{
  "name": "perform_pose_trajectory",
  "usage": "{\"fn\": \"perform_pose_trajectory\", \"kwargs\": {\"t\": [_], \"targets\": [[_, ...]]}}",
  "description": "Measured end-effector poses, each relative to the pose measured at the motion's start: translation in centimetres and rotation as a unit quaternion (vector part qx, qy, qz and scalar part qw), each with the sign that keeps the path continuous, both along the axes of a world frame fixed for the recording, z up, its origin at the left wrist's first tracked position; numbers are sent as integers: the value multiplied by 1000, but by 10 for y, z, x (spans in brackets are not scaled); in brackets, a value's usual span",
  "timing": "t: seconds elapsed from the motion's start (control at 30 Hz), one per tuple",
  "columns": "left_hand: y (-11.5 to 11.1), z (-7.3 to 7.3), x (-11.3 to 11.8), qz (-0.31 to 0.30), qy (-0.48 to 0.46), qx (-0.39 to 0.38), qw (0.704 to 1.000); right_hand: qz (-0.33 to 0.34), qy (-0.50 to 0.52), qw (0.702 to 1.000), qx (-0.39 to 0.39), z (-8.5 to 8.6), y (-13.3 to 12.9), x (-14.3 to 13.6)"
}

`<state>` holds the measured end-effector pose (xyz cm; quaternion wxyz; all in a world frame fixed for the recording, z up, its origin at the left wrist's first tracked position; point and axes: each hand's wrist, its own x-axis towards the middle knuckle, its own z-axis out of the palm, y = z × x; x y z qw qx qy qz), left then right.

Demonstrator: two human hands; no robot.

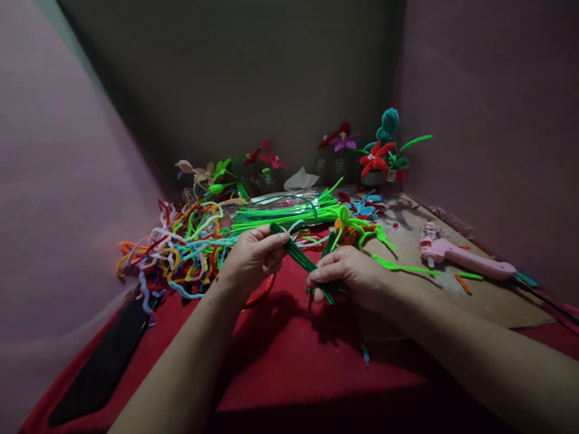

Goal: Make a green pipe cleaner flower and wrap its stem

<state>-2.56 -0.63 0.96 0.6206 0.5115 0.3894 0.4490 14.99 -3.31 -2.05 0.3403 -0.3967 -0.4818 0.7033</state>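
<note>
Dark green pipe cleaners (302, 258), folded into narrow strips, stretch between my two hands above the red cloth. My left hand (256, 256) pinches their upper left end between thumb and fingers. Lower down and to the right, my right hand (341, 274) is closed on the same dark green piece, where a second strip (327, 244) rises beside it. The fingers hide part of how the strips join. Just beyond my hands lies a clear pack of bright green pipe cleaners (289, 214).
A tangle of coloured pipe cleaners (190, 241) spreads at the left, above a black flat object (104, 361). On a cardboard sheet (407, 301) at right rests a pink glue gun (465, 258) with its cord. Fuzzy flowers (376, 158) stand along the back wall.
</note>
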Motion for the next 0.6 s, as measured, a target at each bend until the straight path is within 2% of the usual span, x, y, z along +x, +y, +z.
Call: {"fn": "perform_pose_trajectory", "kwargs": {"t": [0.13,0.3,0.43,0.6], "targets": [[0,0,0,16,22,-3,1000,13,-5,1000,9,-1,0,0],[-1,1,0,-43,-18,0,999,15,-22,999,34,0,-2,1],[-4,2,0,-86,-15,-20,996,6,-21,999,37,1,-2,1],[-4,1,3,-72,6,-17,997,7,5,1000,11,1,-1,1]]}}
